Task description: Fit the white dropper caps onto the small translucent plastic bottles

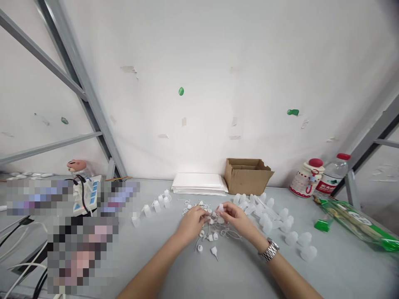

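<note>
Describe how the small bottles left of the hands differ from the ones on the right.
The left bottles form a sparse, rough line, while the right bottles lie in a loose scatter. The left bottles mostly show white tops; on the right bottles I can make out none. The left bottles are also clearly fewer than the right bottles. Both groups are small, whitish and on the same grey table.

Held bottle [221, 207] partly hidden (behind fingers [230, 207]), forearms [156, 261] cropped
</note>
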`<action>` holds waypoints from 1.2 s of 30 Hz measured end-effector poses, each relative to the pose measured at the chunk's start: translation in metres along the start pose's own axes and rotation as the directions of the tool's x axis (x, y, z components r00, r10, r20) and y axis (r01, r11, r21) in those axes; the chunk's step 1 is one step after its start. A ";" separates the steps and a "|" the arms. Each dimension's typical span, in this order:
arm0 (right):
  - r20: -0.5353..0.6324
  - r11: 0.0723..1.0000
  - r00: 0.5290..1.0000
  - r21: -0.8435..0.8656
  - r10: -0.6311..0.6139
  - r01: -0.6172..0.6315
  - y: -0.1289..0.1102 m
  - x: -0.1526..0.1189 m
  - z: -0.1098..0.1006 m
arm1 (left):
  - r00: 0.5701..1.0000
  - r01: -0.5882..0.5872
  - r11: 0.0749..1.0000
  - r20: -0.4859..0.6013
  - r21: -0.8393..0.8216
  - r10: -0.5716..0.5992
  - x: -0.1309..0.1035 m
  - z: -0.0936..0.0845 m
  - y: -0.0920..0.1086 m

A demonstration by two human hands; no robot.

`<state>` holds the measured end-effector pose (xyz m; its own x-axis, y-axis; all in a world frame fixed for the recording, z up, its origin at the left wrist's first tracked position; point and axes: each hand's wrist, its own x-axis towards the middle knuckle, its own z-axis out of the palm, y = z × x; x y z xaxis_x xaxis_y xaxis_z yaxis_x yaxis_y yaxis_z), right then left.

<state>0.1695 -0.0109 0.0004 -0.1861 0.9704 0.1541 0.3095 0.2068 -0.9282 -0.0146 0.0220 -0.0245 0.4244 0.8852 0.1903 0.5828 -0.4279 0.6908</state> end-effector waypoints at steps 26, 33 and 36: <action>-0.004 0.975 0.995 0.200 0.100 -0.097 0.006 -0.011 0.030 | 0.950 0.215 0.471 0.070 -0.856 -0.305 -0.002 -0.013 0.025; 0.011 0.977 0.994 0.182 0.111 -0.112 0.007 -0.013 0.031 | 0.941 0.209 0.542 0.016 -0.814 -0.339 -0.001 -0.005 0.020; 0.022 0.973 0.993 0.200 0.117 -0.119 0.004 -0.014 0.032 | 0.940 0.210 0.558 0.008 -0.803 -0.341 -0.002 -0.003 0.019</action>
<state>0.1434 -0.0279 -0.0169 -0.1693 0.9849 0.0365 0.1368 0.0602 -0.9888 -0.0069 0.0130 -0.0096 0.2060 0.9766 -0.0626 -0.1427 0.0933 0.9854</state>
